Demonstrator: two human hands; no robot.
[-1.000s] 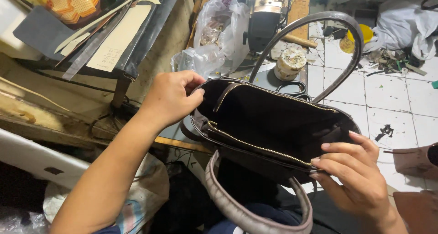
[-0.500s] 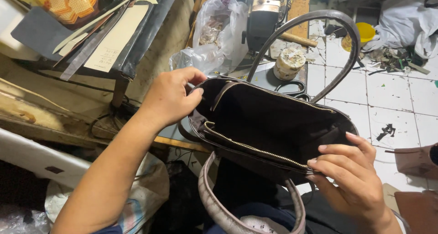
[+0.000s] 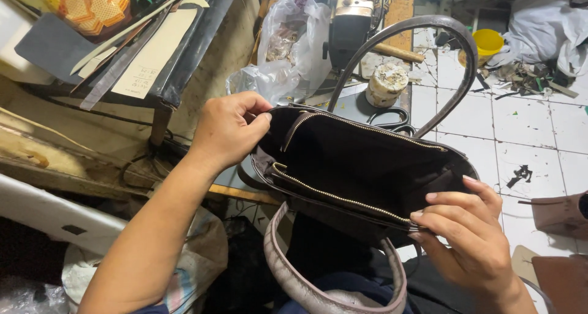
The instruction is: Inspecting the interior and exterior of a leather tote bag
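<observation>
A dark brown handbag [image 3: 355,167] with a black lining and a gold zipper along its top is held wide in front of me. My left hand [image 3: 229,130] grips the bag's left end at the rim. At the bag's right end my right hand [image 3: 468,234] pinches the near rim, fingers on the zipper edge. One grey-brown handle [image 3: 456,63] arches up behind the bag. The other handle [image 3: 306,277] loops down toward my lap.
A sewing machine [image 3: 355,20] stands behind the bag, with a clear plastic bag [image 3: 285,44] to its left and a small round tin [image 3: 387,84] and black scissors [image 3: 395,119] nearby. A cluttered workbench [image 3: 122,50] lies at left. A yellow bowl [image 3: 487,43] sits on the white tiled floor [image 3: 533,124].
The bag's mouth has been spread slightly wider and the lower handle has dropped closer to me. Both hands keep their grip at the bag's ends.
</observation>
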